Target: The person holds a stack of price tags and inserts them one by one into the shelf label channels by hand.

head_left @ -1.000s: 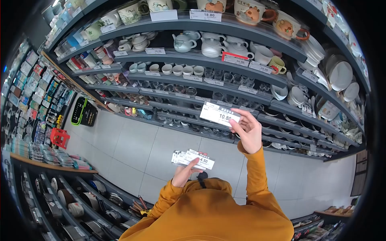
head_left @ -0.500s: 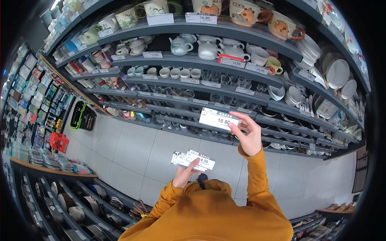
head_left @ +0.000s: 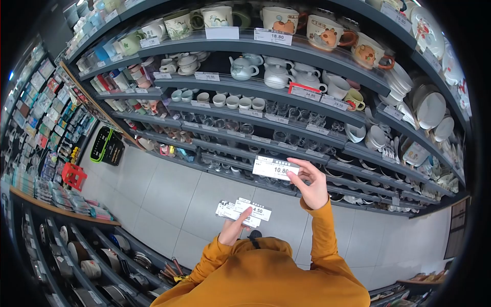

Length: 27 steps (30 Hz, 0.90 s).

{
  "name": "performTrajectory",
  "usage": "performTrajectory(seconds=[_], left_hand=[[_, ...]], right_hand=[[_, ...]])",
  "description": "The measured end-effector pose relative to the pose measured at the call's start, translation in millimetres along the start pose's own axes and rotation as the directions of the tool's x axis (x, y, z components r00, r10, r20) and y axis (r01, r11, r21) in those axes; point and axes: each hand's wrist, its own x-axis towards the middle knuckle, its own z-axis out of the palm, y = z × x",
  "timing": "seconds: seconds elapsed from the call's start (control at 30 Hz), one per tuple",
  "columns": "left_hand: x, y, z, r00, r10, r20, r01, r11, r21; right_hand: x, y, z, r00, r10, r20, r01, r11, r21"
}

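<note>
Between the thumb and fingers of my right hand (head_left: 311,185) is a white price tag (head_left: 271,168) printed 10.80, held up by its right end in front of the lower shelves. My left hand (head_left: 235,227), lower and nearer my body, grips a fanned bunch of price tags (head_left: 261,210) under its thumb. The top one reads 4.50. Both hands are in the air, apart from each other and from the shelving. Beyond the single tag are rows of drinking glasses (head_left: 246,128) and small white cups (head_left: 232,102).
Curved grey shelves ahead carry patterned mugs (head_left: 325,33), teapots (head_left: 279,75) and stacked plates (head_left: 431,108). A black-and-green basket (head_left: 106,146) and a red basket (head_left: 74,175) stand at the left. Pans (head_left: 77,251) fill the shelving at lower left. Grey tiles (head_left: 169,184) cover the floor.
My right hand and its tag are slightly lower in view. The tags in my left hand have shifted and fanned out a little more. The shelves also sit lower, as my head has tilted.
</note>
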Motion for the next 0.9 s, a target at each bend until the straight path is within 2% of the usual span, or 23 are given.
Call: performTrajectory(seconds=[0.13,0.3,0.53,0.6,0.77,0.9], left_hand=[[-2,2,2,1.000,-0.026,-0.002,0.026,1.000,0.018],[0,-1,-3,0.998,-0.051,0.039,0.051,0.999,-0.006],[-4,2,-7,0.994,-0.108,-0.028,0.107,0.994,-0.033],[-4,8,-5,0.986,-0.143,-0.087,0.139,0.989,-0.050],[11,8,-39,0.974,-0.214,0.070,0.208,0.974,0.088],[16,34,-50,0.969,-0.222,0.109,0.201,0.964,0.176]], right_hand=[[-1,-9,1,0.999,0.002,-0.044,-0.001,1.000,0.025],[3,-32,-4,0.991,-0.099,-0.094,0.095,0.994,-0.050],[-6,-16,9,0.997,-0.052,-0.057,0.048,0.996,-0.070],[-9,-8,13,0.992,-0.048,-0.117,0.042,0.997,-0.060],[-29,-7,16,0.961,-0.026,-0.274,0.010,0.998,-0.060],[-36,-17,16,0.920,-0.122,-0.373,0.044,0.976,-0.212]])
